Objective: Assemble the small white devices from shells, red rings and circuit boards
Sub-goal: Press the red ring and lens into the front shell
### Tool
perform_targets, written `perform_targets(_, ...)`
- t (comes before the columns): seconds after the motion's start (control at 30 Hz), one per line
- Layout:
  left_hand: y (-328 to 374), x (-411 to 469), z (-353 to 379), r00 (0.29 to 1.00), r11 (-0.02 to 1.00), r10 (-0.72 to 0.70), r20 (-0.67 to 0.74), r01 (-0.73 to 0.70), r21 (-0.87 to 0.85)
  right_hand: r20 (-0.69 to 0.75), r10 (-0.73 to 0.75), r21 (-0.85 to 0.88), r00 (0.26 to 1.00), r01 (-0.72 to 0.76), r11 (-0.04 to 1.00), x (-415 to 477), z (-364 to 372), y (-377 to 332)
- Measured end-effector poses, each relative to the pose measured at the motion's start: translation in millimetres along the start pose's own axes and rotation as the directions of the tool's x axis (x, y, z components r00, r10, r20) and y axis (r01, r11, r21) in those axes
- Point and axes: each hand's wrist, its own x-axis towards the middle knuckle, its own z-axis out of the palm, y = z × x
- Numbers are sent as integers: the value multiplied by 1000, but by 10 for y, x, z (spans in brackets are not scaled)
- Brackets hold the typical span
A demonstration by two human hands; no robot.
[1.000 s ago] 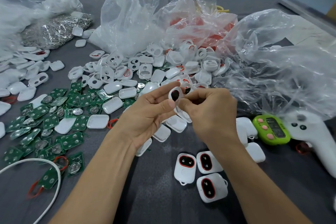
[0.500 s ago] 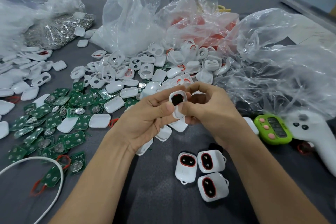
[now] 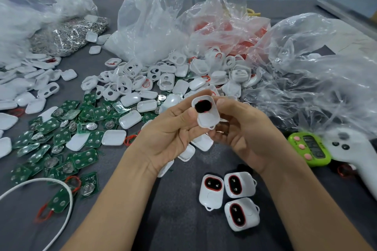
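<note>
Both my hands hold one white shell up above the table's middle, its inside facing me with a black pad and a sliver of red ring in its oval opening. My left hand pinches its left edge with the thumb. On the other side, my right hand grips its right edge. Three assembled white devices with red rings lie below my right wrist. Green circuit boards are scattered at the left. Loose white shells are heaped behind my hands.
Clear plastic bags stand at the back; one holds red rings, another metal clips. A green timer and a white controller lie at the right. A white cable curves at the lower left on the grey table.
The shell has turned so its inside faces me more squarely, and my right hand's fingers have drawn back from its opening to its right edge. Both hands sit slightly lower in view.
</note>
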Motion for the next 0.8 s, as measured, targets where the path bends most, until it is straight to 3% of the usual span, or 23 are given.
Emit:
perform_targets(0.23,-6,-5,-31,1000,1000,5,23,-4,-19,-59,-137,-241,989,119,963,13,18,84)
perform_targets(0.4,-5,-7,-76,999,1000,14,31,-14,-12,-74,-135,-192,988,119,974,-5,83,80)
perform_targets(0.5,65,-26,-144,999,998,44,-22,-44,-34,-256,-207,-35,944,205,978,66,33,-5)
perform_targets(0.57,150,-57,-211,993,994,81,-86,-87,-70,-363,-287,-162,887,243,956,158,-64,-99)
perform_targets(0.67,311,-130,-338,978,972,148,-146,-171,-162,-339,-406,-532,849,183,827,407,-108,-250)
perform_targets(0.8,437,-209,-475,949,928,214,-230,-271,-257,-134,-412,-865,901,97,492,963,68,-406)
